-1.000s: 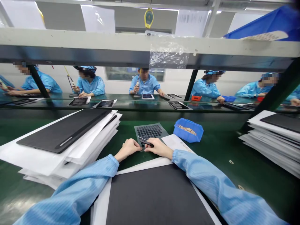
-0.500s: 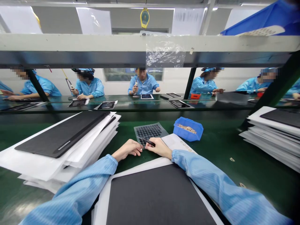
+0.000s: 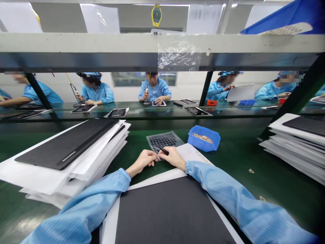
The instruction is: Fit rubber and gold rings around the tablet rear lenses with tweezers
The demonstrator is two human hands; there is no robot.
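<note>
Dark tweezers (image 3: pixel 163 149) are held in my closed right hand (image 3: pixel 174 158), pointing up and left. My left hand (image 3: pixel 142 162) is pinched, its fingertips meeting those of the right hand; what sits between them is too small to make out. Just beyond both hands lies a clear sheet with rows of black round stickers (image 3: pixel 165 138), its near end partly covered by my fingers. A white paper with pale rings (image 3: pixel 189 149) is tucked beside my right wrist. Below my forearms, a large black flat panel (image 3: pixel 167 210) rests on white sheeting (image 3: pixel 109 220).
A blue bin (image 3: pixel 215 145) holds small tan pieces. Stacks of black panels between white sheets stand left (image 3: pixel 68 145) and right (image 3: pixel 291 145). Two loose tan rings (image 3: pixel 251 171) lie on the green table. A shelf (image 3: pixel 101 44) crosses above; several co-workers in blue sit beyond.
My left hand opened its fingers slightly near the sheet, then moved right and closed against my right fingertips. The tweezers tilted more steeply. Across the table, a co-worker lifted a white sheet.
</note>
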